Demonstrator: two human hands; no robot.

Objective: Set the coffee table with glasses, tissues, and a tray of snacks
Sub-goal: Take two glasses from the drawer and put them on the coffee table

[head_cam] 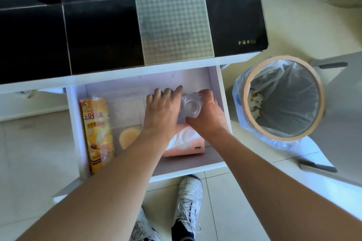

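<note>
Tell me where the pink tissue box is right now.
The pink tissue box lies in the open white drawer, near its front edge, below both hands, right of the orange snack packet.

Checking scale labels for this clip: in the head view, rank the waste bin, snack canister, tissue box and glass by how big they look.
1. waste bin, clearly largest.
2. snack canister.
3. tissue box, partly hidden by the arms, so its place against the canister is unsure.
4. glass, smallest, held between both hands.

A home living room, most likely: a black glass-topped coffee table is sitting on pale floor tiles, its white drawer standing pulled out below the tabletop, and a bag-lined waste bin is standing just right of the table.
</note>
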